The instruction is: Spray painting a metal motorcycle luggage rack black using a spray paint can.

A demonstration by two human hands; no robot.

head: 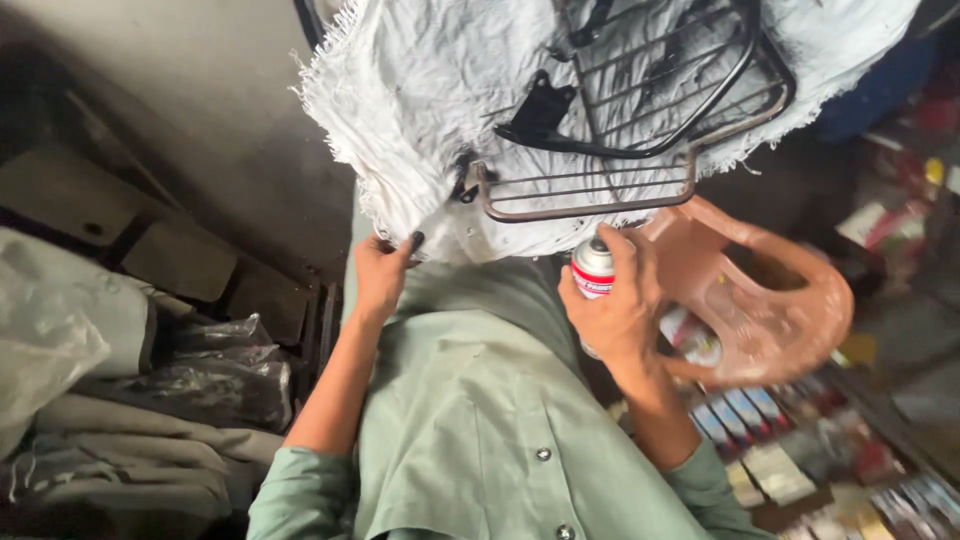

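Note:
My right hand (pixel 622 305) grips a spray can (pixel 592 268) with a red and white label, its nozzle pointing up toward a dark metal wire rack (pixel 640 120). The rack rests on a frayed white woven sack (pixel 420 110) spread in front of me. My left hand (pixel 380 272) pinches the lower edge of that sack, just left of the rack's brownish front bar (pixel 585 205). My green shirt fills the bottom centre of the view.
A brown plastic stool (pixel 770 300) lies tipped to the right of my right hand. Small colourful packets (pixel 790 450) crowd the lower right. Grey sacks and dark plastic bags (pixel 210 370) pile up at the left, beside a concrete floor.

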